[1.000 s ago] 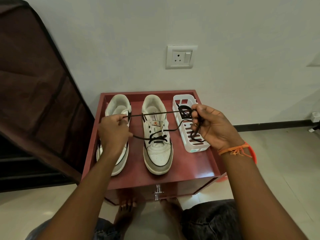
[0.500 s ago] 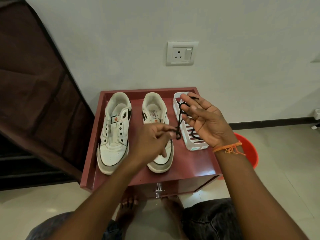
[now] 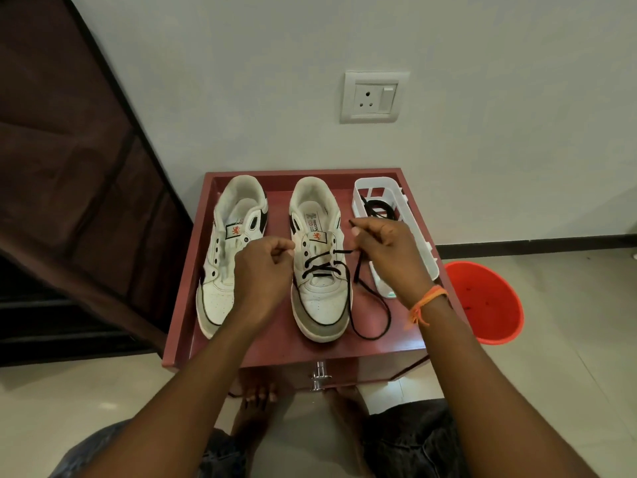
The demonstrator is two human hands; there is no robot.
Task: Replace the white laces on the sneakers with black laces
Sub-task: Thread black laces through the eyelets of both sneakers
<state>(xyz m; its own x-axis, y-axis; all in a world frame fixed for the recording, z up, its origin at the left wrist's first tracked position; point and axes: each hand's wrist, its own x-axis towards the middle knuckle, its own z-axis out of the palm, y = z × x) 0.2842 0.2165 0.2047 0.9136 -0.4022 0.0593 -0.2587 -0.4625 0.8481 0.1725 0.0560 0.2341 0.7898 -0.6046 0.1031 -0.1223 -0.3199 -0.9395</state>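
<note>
Trouble here would most likely come from the loose end: the black lace (image 3: 370, 315) trails off the right sneaker (image 3: 320, 270) in a long loop over the red tray-top table (image 3: 275, 353), hanging out toward 4 o'clock of the shoe. If the person tugs the other side too hard, that slack could slip back through an eyelet, or the two ends could come out uneven. The loop could also snag on the white basket (image 3: 424, 257) sitting just beside it at 3 o'clock.

The right sneaker has only its lower eyelets laced in black, upper ones not yet done. The left sneaker (image 3: 231, 257), at 9 o'clock of it, has no lace at all, so the job looks well short of half done. A second black lace (image 3: 379, 208) sits coiled in the basket.

The left hand (image 3: 263, 270) hovers over the gap between the shoes, fingers curled in a pinch near the right sneaker's left eyelets; probably it's got the lace end, but that can't be seen clearly. The right hand (image 3: 389, 257) is at the shoe's 3 o'clock side, thumb and fingers pinching the black lace right where it exits an eyelet.
</note>
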